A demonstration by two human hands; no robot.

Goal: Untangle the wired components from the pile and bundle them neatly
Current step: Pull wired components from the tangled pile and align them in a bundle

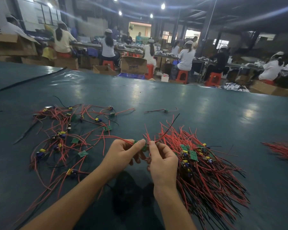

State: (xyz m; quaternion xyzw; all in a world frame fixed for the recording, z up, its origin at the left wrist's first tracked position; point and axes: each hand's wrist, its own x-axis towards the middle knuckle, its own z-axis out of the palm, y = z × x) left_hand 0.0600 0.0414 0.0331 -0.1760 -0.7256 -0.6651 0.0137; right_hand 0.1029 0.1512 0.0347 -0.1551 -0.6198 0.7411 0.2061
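The left hand (123,154) pinches a board (144,147); the right hand (163,163) pinches its wires (120,138). Draw them straight, then lay it on the right bundle (206,166).

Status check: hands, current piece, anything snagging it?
Left hand and right hand both pinching one wired board. Tangled pile to the left, aligned bundle to the right. No snag visible.

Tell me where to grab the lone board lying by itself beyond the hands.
Pinch the lone board by its green body, from above on the near side. Its wires lie flat, running left and right, so they should trail evenly; it sits apart from the pile, so little can snag. Free a hand first: left hand and right hand grip a second board.
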